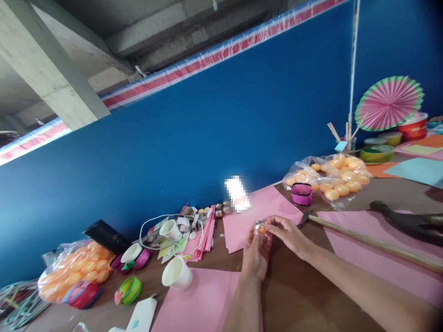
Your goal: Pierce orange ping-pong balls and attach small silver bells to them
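Both hands meet over the brown table, around a small orange ball [262, 228] partly covered in shiny silver material. From below, my left hand [256, 256] supports it with the fingers closed about it. The fingertips of my right hand [285, 230] pinch at its upper right side. Just behind them lies a sheet of pink paper [266, 205]. Several finished-looking silver balls [218, 211] sit beyond, near the blue wall. A wooden-handled hammer [332, 223] rests to the right of my right hand.
Plastic bags of orange balls stand at the left [83, 265] and back right [341, 177]. A white paper cup [177, 273] sits left of my hands. Dark-handled scissors [391, 214], a purple band [302, 193] and a pink paper fan [389, 103] are at the right. The blue wall [207, 138] bounds the table.
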Demonstrator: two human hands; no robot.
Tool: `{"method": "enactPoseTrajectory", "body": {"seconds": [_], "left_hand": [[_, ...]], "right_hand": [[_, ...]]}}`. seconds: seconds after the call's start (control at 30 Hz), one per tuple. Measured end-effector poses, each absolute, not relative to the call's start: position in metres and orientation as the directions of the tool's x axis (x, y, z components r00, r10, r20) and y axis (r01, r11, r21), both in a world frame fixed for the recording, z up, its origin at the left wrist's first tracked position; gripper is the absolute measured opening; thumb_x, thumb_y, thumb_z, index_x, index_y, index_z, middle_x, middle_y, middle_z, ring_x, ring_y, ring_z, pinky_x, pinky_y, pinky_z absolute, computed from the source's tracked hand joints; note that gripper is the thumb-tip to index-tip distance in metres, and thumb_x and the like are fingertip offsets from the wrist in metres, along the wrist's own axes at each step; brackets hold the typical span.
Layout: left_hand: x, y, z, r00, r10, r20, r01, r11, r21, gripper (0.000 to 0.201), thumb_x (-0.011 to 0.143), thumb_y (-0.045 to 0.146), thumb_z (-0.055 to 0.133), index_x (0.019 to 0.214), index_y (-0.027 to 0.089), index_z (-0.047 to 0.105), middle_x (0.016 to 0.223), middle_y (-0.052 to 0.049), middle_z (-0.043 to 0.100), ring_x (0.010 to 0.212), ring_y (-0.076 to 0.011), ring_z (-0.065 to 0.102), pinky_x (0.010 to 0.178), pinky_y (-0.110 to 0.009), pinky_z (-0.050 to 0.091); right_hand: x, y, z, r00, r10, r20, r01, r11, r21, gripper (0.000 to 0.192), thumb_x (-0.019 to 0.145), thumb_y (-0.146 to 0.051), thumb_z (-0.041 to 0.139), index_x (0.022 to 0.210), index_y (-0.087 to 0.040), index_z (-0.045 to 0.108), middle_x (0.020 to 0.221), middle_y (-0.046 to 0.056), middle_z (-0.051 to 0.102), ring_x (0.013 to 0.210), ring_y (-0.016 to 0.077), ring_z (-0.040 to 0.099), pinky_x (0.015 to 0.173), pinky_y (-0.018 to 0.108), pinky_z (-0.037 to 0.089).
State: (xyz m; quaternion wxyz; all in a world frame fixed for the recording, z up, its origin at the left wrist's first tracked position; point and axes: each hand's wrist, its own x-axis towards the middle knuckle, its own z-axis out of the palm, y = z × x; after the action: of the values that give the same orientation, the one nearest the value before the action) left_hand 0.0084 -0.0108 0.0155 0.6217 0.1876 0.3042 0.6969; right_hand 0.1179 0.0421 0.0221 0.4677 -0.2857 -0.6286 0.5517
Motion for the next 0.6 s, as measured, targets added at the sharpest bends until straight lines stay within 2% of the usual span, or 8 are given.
{"method": "enactPoseTrajectory", "body": {"seconds": [0.13, 0.33, 0.43, 0.6], "left_hand": [[0.0077, -0.0105, 0.0143, -0.178, 0.978, -0.112, -0.751, -0.061, 0.657, 0.039, 0.069, 0.023, 0.064, 0.106, 0.020, 0.055, 0.093, -0.006, 0.063, 0.079, -0.0114, 0.061, 0.083, -0.027, 0.045], [0.0078, -0.0106, 0.0160, -0.204, 0.970, -0.129, -0.693, -0.050, 0.719, 0.040, 0.069, 0.024, 0.063, 0.108, 0.022, 0.054, 0.098, -0.006, 0.062, 0.085, -0.0131, 0.060, 0.085, -0.027, 0.044], [0.0074, -0.0102, 0.0150, -0.211, 0.971, -0.116, -0.684, -0.062, 0.727, 0.042, 0.069, 0.025, 0.063, 0.110, 0.021, 0.054, 0.101, -0.008, 0.061, 0.089, -0.0145, 0.060, 0.085, -0.028, 0.044], [0.0063, -0.0094, 0.0125, -0.193, 0.979, -0.071, -0.692, -0.084, 0.717, 0.043, 0.070, 0.024, 0.062, 0.112, 0.019, 0.052, 0.102, -0.008, 0.060, 0.092, -0.0150, 0.059, 0.087, -0.029, 0.042]], "right_hand": [[0.1178, 0.0435, 0.0202, -0.398, 0.872, 0.287, -0.122, 0.260, -0.958, 0.018, 0.075, -0.034, 0.053, 0.074, -0.016, 0.054, 0.077, 0.001, 0.056, 0.075, 0.0143, 0.052, 0.071, 0.025, 0.042], [0.1179, 0.0441, 0.0201, -0.402, 0.873, 0.274, -0.127, 0.243, -0.962, 0.023, 0.073, -0.038, 0.055, 0.071, -0.015, 0.057, 0.083, 0.003, 0.058, 0.081, 0.0161, 0.053, 0.075, 0.027, 0.041], [0.1183, 0.0443, 0.0200, -0.407, 0.875, 0.260, -0.132, 0.226, -0.965, 0.024, 0.072, -0.039, 0.056, 0.071, -0.015, 0.059, 0.089, 0.005, 0.059, 0.086, 0.0176, 0.053, 0.079, 0.028, 0.041], [0.1182, 0.0467, 0.0172, -0.408, 0.873, 0.267, -0.133, 0.233, -0.963, 0.025, 0.072, -0.040, 0.057, 0.069, -0.015, 0.060, 0.087, 0.005, 0.061, 0.086, 0.0182, 0.054, 0.078, 0.029, 0.040]]}}
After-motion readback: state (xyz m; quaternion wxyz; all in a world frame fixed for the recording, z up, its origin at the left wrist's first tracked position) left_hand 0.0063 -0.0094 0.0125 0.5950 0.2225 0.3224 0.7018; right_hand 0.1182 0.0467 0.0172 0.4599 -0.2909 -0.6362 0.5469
